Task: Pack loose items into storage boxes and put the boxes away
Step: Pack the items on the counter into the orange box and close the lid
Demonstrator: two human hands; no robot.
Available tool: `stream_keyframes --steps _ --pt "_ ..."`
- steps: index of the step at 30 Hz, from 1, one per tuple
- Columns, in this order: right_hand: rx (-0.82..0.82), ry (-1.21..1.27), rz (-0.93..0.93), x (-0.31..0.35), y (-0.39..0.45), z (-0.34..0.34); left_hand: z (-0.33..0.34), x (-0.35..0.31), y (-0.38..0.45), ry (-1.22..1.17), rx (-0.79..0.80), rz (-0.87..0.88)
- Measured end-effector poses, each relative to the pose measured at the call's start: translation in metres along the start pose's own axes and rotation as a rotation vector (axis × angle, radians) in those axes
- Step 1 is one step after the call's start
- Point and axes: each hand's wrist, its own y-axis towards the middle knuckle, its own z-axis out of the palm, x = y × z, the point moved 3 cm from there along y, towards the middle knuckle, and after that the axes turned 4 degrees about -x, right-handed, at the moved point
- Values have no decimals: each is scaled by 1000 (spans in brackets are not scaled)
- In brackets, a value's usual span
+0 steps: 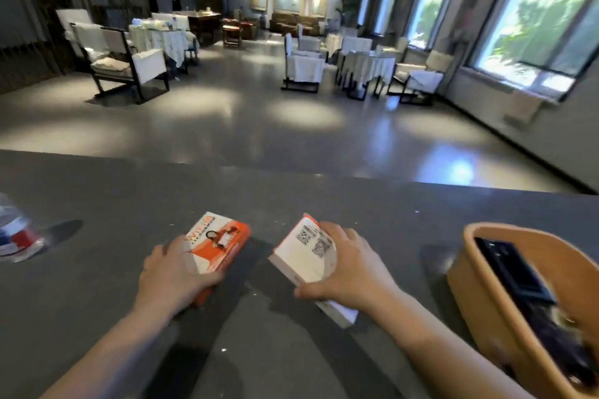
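Note:
Two small cartons lie side by side on the grey counter (291, 191). My left hand (175, 275) grips the orange-and-white carton (223, 243), printed face up. My right hand (350, 266) grips the white carton (304, 256), whose upper face shows barcodes and a QR code. A tan, oval storage basket (479, 288) stands at the right edge of the counter, just right of my right forearm. Inside it lie a dark flat device (509, 269) and some dark blurred items.
A clear plastic bag with red, white and blue contents (16, 236) lies at the counter's far left. Beyond the counter's far edge is a grey polished floor, with covered chairs and tables (366, 65) and tall windows on the right.

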Motion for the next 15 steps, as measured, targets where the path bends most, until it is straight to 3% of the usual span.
stream_keyframes --steps 4,9,15 --pt "-140 122 52 -40 -32 -63 0 -106 -47 -152 -63 198" --pt "-311 256 92 -100 -82 -147 23 -190 -103 -336 27 297" --pt "-258 217 200 -208 -133 -203 59 -266 -162 -425 58 429"
